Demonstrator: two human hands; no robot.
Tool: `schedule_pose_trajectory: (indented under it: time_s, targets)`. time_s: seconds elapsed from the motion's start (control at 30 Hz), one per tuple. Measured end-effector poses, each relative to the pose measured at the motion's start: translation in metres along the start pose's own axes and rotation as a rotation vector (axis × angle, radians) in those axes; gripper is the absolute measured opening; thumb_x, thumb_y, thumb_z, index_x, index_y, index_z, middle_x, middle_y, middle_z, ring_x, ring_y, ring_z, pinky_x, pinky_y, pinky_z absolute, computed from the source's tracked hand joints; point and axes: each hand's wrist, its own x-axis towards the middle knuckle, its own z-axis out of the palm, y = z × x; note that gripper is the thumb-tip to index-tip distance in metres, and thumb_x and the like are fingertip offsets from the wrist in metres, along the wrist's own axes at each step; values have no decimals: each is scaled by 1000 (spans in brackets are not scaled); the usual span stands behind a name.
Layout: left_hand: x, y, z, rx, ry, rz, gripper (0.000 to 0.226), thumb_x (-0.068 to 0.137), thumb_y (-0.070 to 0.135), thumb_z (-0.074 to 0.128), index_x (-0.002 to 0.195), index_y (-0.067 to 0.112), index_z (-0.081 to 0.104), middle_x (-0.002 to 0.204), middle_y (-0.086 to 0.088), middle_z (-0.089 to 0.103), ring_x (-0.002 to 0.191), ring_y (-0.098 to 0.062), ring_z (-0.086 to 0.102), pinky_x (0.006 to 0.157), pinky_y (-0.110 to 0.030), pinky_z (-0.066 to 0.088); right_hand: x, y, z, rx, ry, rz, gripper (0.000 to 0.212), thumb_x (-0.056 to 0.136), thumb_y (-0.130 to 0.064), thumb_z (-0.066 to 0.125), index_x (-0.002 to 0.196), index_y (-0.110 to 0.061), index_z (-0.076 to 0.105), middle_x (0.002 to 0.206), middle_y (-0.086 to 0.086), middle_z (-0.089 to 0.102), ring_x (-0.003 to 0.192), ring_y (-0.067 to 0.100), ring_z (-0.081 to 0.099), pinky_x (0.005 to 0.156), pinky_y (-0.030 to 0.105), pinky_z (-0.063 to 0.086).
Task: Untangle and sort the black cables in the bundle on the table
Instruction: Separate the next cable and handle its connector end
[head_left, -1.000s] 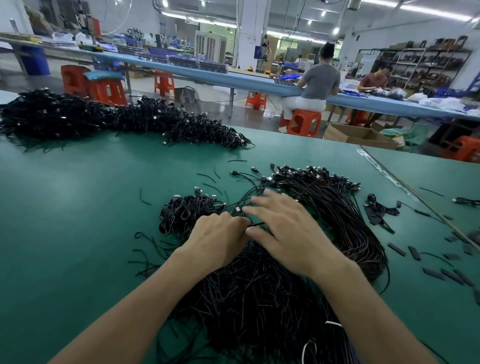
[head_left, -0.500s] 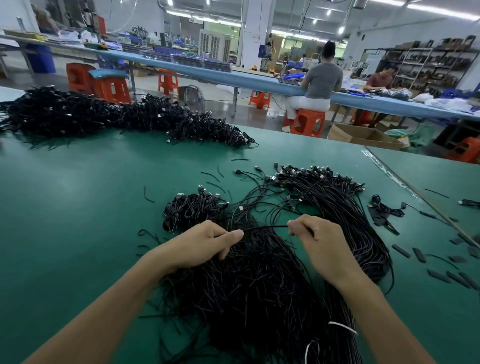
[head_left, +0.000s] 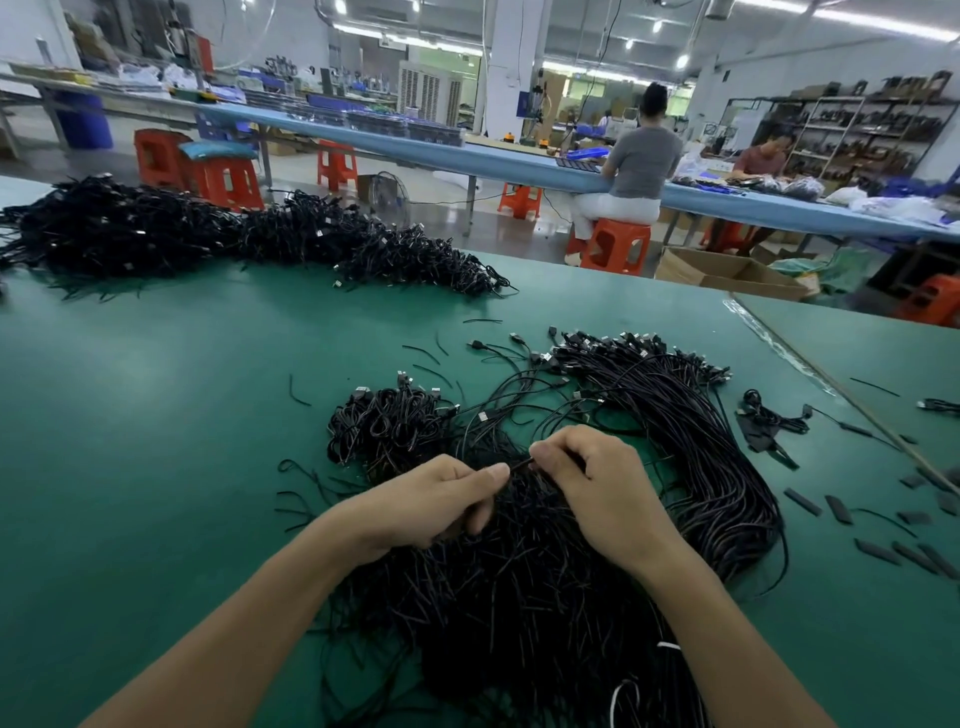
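Note:
A big bundle of black cables (head_left: 524, 587) lies on the green table (head_left: 156, 415) right in front of me. Its combed strands (head_left: 691, 441) curve off to the right, their plugs fanned out at the far end. A smaller tangled clump (head_left: 387, 428) sits at its left. My left hand (head_left: 434, 506) and my right hand (head_left: 602, 491) hover over the bundle's middle, close together. Each pinches one end of the same short stretch of a single black cable (head_left: 519, 464) between thumb and fingers.
A long heap of black cables (head_left: 218, 239) runs along the table's far left. Loose cable offcuts and black sleeves (head_left: 841, 512) are scattered at the right, beside a table seam (head_left: 831, 384). Beyond the far edge are orange stools, a cardboard box and two seated people.
My hands have come closer together; the stretch of cable between them is shorter than half a second ago. A second ago my right hand lay flat on the bundle.

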Motion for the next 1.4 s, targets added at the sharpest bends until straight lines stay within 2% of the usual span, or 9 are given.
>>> schedule_pose_trajectory:
  time_s: [0.17,0.37,0.57,0.7,0.87,1.07,1.23,1.33,1.4]
  targets:
    - [-13,18,18,-447,-310,104,51,100,51,41,61,20,52,49,8,27,41,-7,20,38,-15,23,3,-5,8,298,-141,33,35,91,-48,59,70,-21,64,65,16,56,61,21,45,59,45,41]
    - [1,32,16,-1023,139,299,47,98,45,43,76,17,74,52,9,34,41,-4,29,34,-16,30,-11,-6,18,114,-309,21,43,103,-41,48,62,-38,59,53,-8,43,49,7,35,48,29,30]
    - [15,13,26,-352,470,306,39,108,22,35,108,10,72,91,-4,75,89,-17,72,77,-22,56,-14,-20,6,-70,-321,-53,35,98,-26,55,62,-28,55,55,-10,52,48,6,42,49,27,37]
    - [5,9,29,-26,184,141,40,108,23,37,83,9,66,60,9,65,55,-6,59,52,-16,47,-11,-20,-13,-92,-171,-85,23,87,-38,72,69,-27,64,63,-18,58,57,3,50,55,21,41]
    - [-6,13,28,-493,-59,31,58,103,50,37,68,14,66,47,6,29,36,-6,24,38,-18,22,-5,-25,-19,217,-70,-85,17,84,-30,76,74,-17,71,61,5,61,57,7,47,55,30,41]
    - [-11,29,21,-928,-312,138,52,95,50,45,54,19,50,43,11,31,32,-1,27,33,-14,23,-7,-28,-6,437,-125,3,32,88,-48,56,63,-31,64,53,-12,41,50,5,32,47,19,28]
    - [0,34,16,-1204,54,319,46,96,40,46,88,8,78,65,1,63,57,-8,63,51,-17,52,-14,-22,-1,121,-242,67,35,102,-37,51,72,-29,68,51,-8,43,47,9,36,48,25,29]
    - [13,21,21,-834,362,390,44,96,38,44,112,7,71,101,-9,76,98,-20,73,81,-25,58,-18,-26,0,-48,-330,17,29,101,-29,53,74,-27,65,50,-10,49,43,5,36,44,16,29]
    - [17,13,25,-314,562,394,32,103,33,42,112,18,70,100,0,76,98,-10,72,83,-23,57,-15,-29,-1,-81,-306,-5,30,100,-24,55,70,-19,62,51,-8,49,44,6,37,44,19,30]
